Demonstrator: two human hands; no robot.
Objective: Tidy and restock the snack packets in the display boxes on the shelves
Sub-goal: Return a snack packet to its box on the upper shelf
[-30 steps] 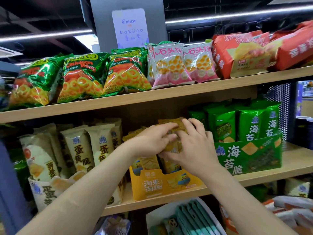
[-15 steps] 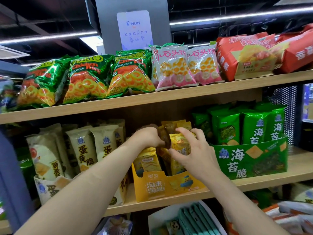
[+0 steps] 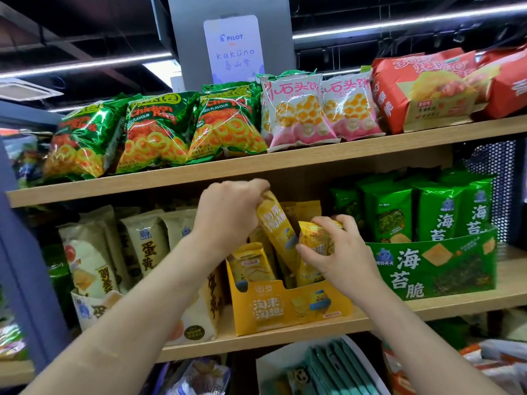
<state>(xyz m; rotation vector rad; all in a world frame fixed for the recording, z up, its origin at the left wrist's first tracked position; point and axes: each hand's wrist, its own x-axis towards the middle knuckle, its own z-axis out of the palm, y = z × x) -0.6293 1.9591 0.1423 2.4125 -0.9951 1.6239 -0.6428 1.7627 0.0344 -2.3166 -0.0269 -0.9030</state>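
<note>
A yellow display box (image 3: 288, 309) stands on the middle shelf (image 3: 456, 303) with several yellow snack packets upright inside. My left hand (image 3: 228, 215) grips the top of one yellow packet (image 3: 278, 226), which is lifted and tilted above the box. My right hand (image 3: 339, 249) holds a second yellow packet (image 3: 313, 240) at the box's right side, fingers curled round it. Another yellow packet (image 3: 251, 263) stands at the front left of the box.
A green seaweed display box (image 3: 436, 266) with green packets sits right of the yellow box. A white box (image 3: 94, 306) of cream egg-yolk packets stands to the left. The upper shelf (image 3: 285, 166) carries green, pink and red snack bags. More goods lie below.
My left hand has pulled one yellow packet up and tilted it out of the box. My right hand has slid rightward and lower onto another packet.
</note>
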